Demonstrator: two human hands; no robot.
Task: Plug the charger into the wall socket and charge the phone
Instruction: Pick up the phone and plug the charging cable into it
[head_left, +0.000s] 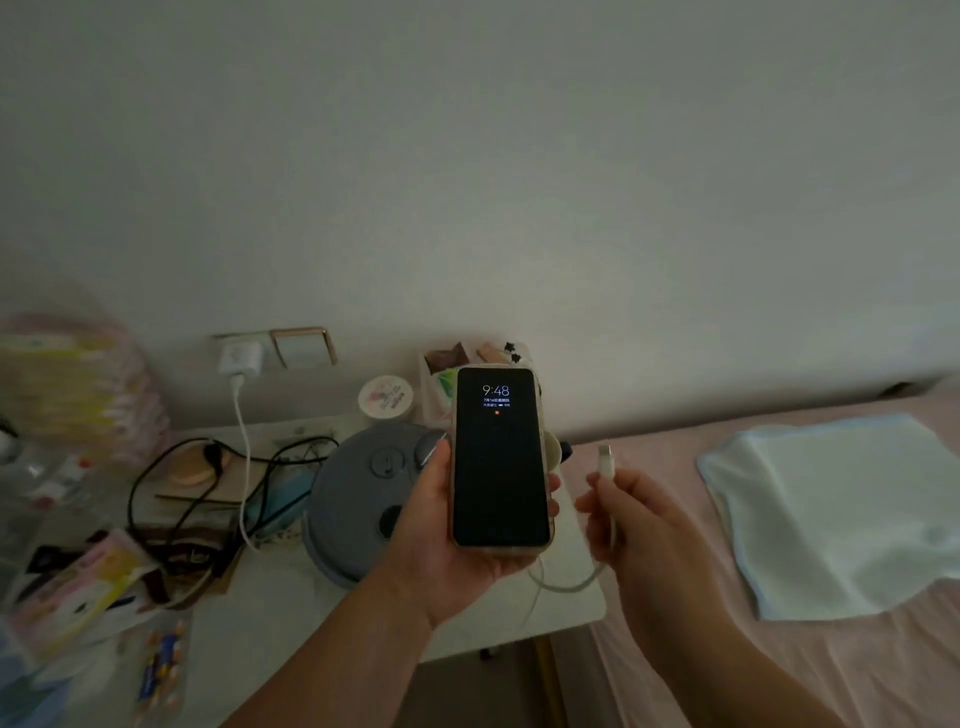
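Observation:
A white charger (240, 357) sits plugged into the wall socket (228, 340) at the left of the wall. Its white cable (243, 452) runs down across the bedside table and loops under the phone to my right hand. My left hand (441, 525) holds the phone (500, 457) upright, screen toward me, showing 9:48. My right hand (639, 525) pinches the cable just below its plug end (604, 460), which points up, a short gap to the right of the phone. The plug end is apart from the phone.
A switch plate (304, 347) is beside the socket. The white table (291, 618) carries a grey round appliance (363, 493), tangled black cords (208, 499), a round tub (385, 397) and packets. A pink bed (779, 649) with a folded pale cloth (831, 514) lies right.

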